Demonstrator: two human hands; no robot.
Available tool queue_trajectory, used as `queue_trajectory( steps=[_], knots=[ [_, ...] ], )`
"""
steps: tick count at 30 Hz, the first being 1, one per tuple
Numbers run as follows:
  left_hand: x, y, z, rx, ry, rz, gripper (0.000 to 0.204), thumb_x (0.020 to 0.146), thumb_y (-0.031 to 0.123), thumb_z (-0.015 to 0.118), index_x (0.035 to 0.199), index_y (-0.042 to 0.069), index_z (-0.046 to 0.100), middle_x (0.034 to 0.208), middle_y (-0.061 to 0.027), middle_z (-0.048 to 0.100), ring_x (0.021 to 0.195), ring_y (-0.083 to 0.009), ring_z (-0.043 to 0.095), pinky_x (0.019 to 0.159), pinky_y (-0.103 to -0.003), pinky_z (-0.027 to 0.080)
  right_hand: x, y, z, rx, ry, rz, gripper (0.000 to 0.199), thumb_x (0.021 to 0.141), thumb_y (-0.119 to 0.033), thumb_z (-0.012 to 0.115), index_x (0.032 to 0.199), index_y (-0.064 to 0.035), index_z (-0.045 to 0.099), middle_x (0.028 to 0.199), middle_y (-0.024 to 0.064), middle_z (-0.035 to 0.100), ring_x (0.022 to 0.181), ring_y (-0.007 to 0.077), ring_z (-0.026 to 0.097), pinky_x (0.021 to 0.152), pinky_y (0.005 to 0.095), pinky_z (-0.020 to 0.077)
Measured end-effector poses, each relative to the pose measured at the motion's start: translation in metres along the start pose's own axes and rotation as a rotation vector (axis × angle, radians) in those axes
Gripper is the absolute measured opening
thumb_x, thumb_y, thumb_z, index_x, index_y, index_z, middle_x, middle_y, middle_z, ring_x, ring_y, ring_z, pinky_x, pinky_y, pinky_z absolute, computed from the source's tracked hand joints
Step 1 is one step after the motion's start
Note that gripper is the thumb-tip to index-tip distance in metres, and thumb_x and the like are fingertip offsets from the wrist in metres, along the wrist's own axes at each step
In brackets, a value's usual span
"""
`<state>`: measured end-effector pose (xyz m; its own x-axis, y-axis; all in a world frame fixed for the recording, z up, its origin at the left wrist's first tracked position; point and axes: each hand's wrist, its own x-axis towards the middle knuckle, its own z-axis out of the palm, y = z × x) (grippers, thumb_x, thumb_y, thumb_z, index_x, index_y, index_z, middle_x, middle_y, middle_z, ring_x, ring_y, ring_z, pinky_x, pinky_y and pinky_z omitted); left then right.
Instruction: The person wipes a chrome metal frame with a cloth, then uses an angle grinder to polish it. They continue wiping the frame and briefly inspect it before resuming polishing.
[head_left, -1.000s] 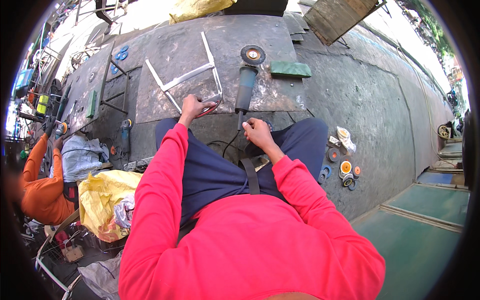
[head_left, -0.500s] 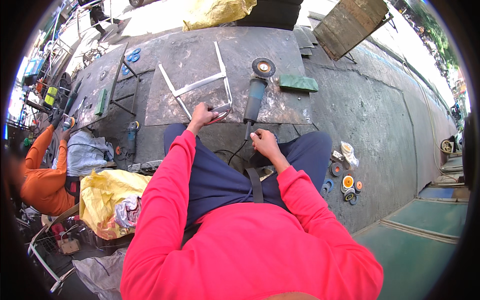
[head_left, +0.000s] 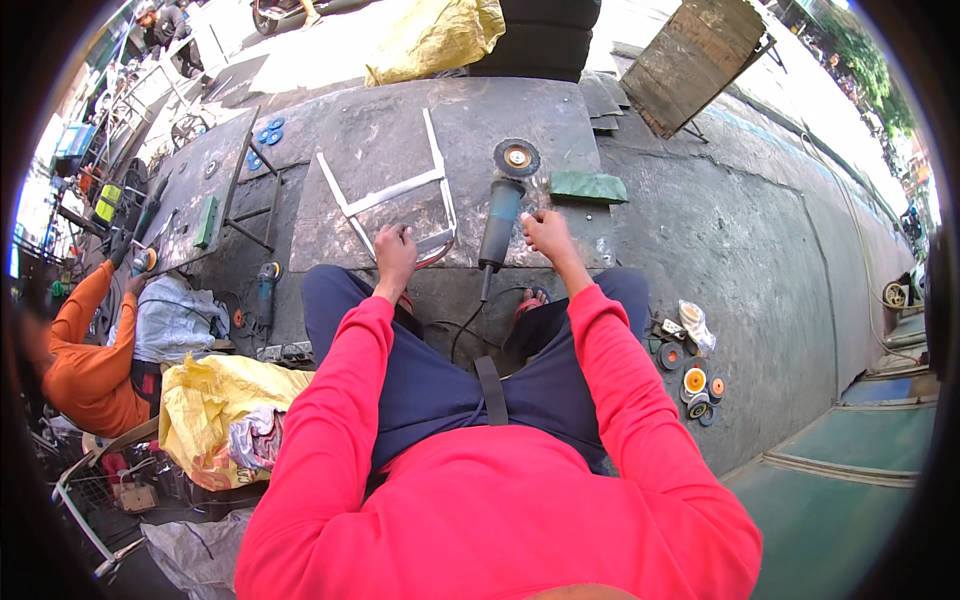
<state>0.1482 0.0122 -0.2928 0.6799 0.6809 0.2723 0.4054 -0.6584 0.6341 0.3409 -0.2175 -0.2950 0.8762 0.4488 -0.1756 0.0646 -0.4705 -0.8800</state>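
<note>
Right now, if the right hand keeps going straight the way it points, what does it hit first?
Probably the green block just ahead of the right hand on the dark slab. The angle grinder lies beside the hand, off that line. Depth is unclear in this fisheye view.

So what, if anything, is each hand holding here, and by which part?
The left hand grips the metal frame at its near crossbar. The right hand holds nothing, resting beside the angle grinder.
</note>
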Motion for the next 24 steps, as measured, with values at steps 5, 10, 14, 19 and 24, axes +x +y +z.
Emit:
queue_trajectory(
  steps=[5,10,14,19,24],
  knots=[
    [-0.036,0.079,0.033,-0.068,-0.122,0.057,0.050,0.081,0.036,0.074,0.111,-0.002,0.064,0.100,-0.0226,0.065,0.096,-0.0372,0.063,0.085,-0.046,0.050,0.015,0.021,0.020,0.350,0.057,0.194,0.033,0.095,-0.028,0.061,0.088,0.0043,0.063,0.075,0.0080,0.065,0.056,0.0120,0.060,0.045,0.0272,0.0476],
    [-0.044,0.121,0.082,0.105,-0.455,-0.166,0.096,0.070,0.035,0.084,0.140,-0.005,0.031,0.113,-0.0326,0.057,0.107,-0.0457,0.059,0.091,-0.048,0.051,0.033,0.038,0.033,0.191,0.203,0.048,0.039,0.088,-0.034,0.066,0.081,0.0046,0.067,0.068,0.0146,0.067,0.064,0.0243,0.065,0.063,0.0391,0.0492],
    [-0.036,0.116,0.096,0.157,-0.436,-0.216,0.077,0.067,0.023,0.082,0.124,-0.005,0.039,0.109,-0.0323,0.060,0.103,-0.0468,0.061,0.088,-0.049,0.052,0.035,0.042,0.026,0.198,0.080,0.082,0.041,0.090,-0.036,0.066,0.087,0.0052,0.065,0.071,0.0119,0.066,0.059,0.0179,0.063,0.053,0.0335,0.0485],
    [-0.028,0.106,0.090,0.051,-0.423,-0.170,0.066,0.067,0.020,0.078,0.115,-0.007,0.042,0.091,-0.0318,0.065,0.089,-0.0457,0.066,0.080,-0.050,0.054,0.024,0.027,0.024,0.327,-0.112,0.178,0.046,0.091,-0.040,0.066,0.088,0.0066,0.064,0.071,0.0113,0.065,0.054,0.0142,0.061,0.046,0.0299,0.0488],
    [-0.025,0.115,0.084,-0.029,-0.386,-0.158,0.062,0.065,0.018,0.077,0.110,-0.010,0.045,0.092,-0.0327,0.066,0.091,-0.0462,0.066,0.080,-0.049,0.054,0.014,0.019,0.030,0.414,-0.239,0.234,0.056,0.094,-0.048,0.058,0.103,0.0077,0.061,0.076,0.0110,0.065,0.060,0.0176,0.063,0.052,0.0317,0.0528]
  ],
)
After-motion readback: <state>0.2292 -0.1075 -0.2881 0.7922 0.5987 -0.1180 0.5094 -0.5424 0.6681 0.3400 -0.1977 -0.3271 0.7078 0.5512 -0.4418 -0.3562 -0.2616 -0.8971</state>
